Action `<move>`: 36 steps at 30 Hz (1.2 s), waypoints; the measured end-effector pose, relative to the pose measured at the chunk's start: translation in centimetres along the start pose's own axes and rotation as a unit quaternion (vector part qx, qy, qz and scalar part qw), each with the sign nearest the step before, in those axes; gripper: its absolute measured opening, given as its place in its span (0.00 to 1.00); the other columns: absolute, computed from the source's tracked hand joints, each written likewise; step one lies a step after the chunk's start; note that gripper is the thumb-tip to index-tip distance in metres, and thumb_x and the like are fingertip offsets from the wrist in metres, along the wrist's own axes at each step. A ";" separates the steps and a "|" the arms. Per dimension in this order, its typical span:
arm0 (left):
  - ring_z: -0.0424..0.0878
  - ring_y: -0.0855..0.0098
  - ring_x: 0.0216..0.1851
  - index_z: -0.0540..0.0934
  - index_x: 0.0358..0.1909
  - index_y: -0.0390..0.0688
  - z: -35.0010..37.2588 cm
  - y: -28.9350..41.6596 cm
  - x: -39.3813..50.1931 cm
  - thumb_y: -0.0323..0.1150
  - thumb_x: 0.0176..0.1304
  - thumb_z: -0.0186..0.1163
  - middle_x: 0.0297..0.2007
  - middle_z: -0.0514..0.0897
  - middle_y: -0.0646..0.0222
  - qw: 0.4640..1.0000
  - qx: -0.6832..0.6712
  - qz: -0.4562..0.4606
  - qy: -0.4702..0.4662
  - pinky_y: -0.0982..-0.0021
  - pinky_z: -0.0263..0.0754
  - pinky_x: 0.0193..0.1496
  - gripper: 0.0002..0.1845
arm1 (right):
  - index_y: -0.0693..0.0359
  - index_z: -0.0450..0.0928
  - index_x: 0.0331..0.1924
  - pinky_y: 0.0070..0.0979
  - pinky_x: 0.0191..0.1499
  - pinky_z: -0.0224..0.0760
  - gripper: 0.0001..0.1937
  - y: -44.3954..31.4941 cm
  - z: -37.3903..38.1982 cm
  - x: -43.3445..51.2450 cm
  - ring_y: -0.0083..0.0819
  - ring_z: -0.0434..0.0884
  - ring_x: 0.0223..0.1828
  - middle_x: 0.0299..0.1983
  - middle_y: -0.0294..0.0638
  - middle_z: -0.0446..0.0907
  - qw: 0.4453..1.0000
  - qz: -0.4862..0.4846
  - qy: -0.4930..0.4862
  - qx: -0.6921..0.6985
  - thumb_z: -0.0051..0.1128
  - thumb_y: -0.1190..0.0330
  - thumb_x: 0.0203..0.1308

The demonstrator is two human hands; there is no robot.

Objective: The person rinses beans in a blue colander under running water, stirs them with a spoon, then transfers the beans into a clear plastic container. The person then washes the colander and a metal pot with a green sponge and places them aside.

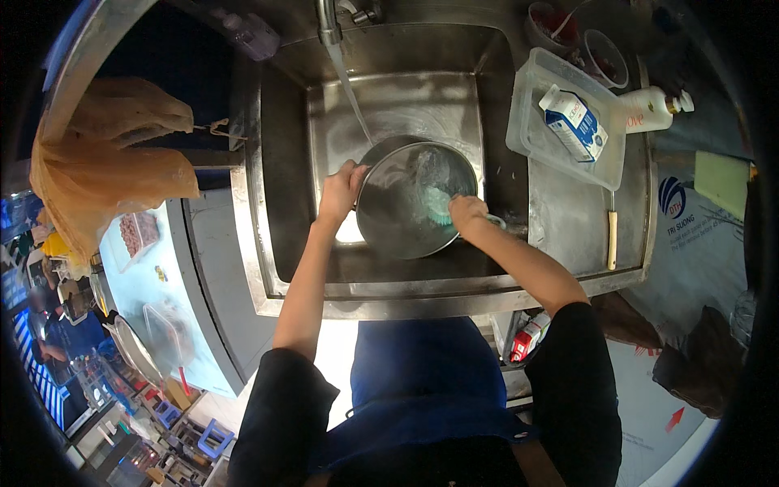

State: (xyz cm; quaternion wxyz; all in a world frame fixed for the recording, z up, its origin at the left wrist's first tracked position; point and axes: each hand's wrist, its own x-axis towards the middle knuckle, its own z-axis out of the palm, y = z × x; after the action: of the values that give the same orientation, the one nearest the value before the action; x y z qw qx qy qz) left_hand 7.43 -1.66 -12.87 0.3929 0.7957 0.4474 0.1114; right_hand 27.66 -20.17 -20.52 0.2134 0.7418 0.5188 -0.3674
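Note:
A round metal pot is tilted in the stainless steel sink, its mouth facing me. My left hand grips the pot at its left side. Inside the pot, my right hand holds a scrubbing brush with pale green bristles; the hand hides most of its handle. Whitish suds show around the brush. Water runs from the faucet and falls behind the pot's upper left rim. A loop handle sticks out at the pot's right, beside my right wrist.
On the right drainboard, a clear plastic container holds a blue and white carton. Near it lie a white pump bottle and a wooden-handled tool. Plastic cups stand behind. An orange plastic bag hangs at left, above a light-topped counter.

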 end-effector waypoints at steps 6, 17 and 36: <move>0.76 0.42 0.26 0.72 0.32 0.37 1.6 0.9 -1.3 0.41 0.69 0.57 0.21 0.77 0.46 0.997 0.012 0.068 0.020 0.54 0.68 0.26 0.16 | 0.68 0.79 0.48 0.48 0.31 0.77 0.16 -2.3 2.6 -2.4 0.46 0.86 0.32 0.36 0.59 0.82 0.921 0.052 -0.105 0.372 0.45 0.67 0.64; 0.77 0.47 0.21 0.72 0.31 0.38 0.5 -0.9 -3.9 0.40 0.70 0.55 0.19 0.77 0.48 0.994 0.032 0.058 0.087 0.57 0.68 0.23 0.15 | 0.54 0.62 0.27 0.16 0.09 0.43 0.21 -8.0 -3.7 -2.9 0.13 0.51 0.09 0.12 0.23 0.51 0.485 0.000 -0.383 0.786 0.45 0.48 0.71; 0.77 0.47 0.25 0.76 0.27 0.32 1.2 6.4 -3.5 0.42 0.68 0.57 0.23 0.79 0.46 0.972 -0.112 -0.193 0.068 0.58 0.70 0.31 0.20 | 0.65 0.79 0.46 0.38 0.24 0.77 0.14 -1.7 2.3 -2.9 0.38 0.86 0.34 0.34 0.49 0.85 0.998 -0.030 0.051 0.022 0.47 0.65 0.66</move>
State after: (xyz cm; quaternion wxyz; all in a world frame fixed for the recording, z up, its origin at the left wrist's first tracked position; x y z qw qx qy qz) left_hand 10.07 -6.93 -8.45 0.4623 0.6357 0.6030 0.1362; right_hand 24.79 -22.97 -19.65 0.1587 0.7481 0.5430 -0.3468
